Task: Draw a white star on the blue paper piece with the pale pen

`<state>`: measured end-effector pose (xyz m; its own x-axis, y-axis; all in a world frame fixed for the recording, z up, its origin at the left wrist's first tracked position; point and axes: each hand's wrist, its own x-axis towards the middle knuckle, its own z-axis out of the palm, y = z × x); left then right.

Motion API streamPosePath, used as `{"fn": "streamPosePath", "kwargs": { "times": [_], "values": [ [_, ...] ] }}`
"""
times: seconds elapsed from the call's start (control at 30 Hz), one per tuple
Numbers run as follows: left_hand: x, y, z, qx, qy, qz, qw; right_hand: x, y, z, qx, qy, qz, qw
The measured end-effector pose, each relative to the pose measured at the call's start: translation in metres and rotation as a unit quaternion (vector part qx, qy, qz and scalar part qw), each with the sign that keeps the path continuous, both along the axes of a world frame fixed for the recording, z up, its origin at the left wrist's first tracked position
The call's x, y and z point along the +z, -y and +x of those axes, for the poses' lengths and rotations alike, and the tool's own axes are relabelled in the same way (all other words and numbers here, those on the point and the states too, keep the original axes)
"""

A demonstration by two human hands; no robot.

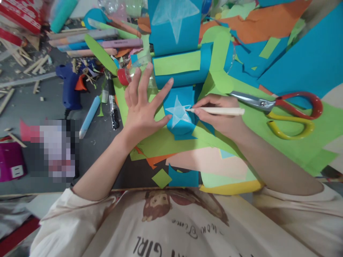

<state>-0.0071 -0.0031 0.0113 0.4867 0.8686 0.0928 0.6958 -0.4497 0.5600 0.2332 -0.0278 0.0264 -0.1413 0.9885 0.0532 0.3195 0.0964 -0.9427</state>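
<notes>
Head view: left hand [142,103] is lying flat with fingers spread, pressing blue paper [180,117]. Right hand [214,114] is pinching one pale pen [217,111], its tip touching a white star [178,113]. One pair of scissors [284,107] is lying right. One glue gun [70,87] is sitting left. Shirt [171,228] is saying "GIRL".

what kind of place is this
Most likely a craft table at home or in a classroom: cut coloured paper covers it, with scissors, a blue glue gun, and the right hand colouring a white star.
</notes>
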Motion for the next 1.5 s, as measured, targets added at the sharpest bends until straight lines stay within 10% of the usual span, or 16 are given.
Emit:
{"fn": "streamPosePath", "kwargs": {
  "times": [1.5],
  "values": [
    [-0.0055, -0.0026, -0.0035, -0.016, 0.028, 0.017, 0.999, -0.0011, 0.0005, 0.0005, -0.018, 0.03, 0.001, 0.999]
  ]
}}
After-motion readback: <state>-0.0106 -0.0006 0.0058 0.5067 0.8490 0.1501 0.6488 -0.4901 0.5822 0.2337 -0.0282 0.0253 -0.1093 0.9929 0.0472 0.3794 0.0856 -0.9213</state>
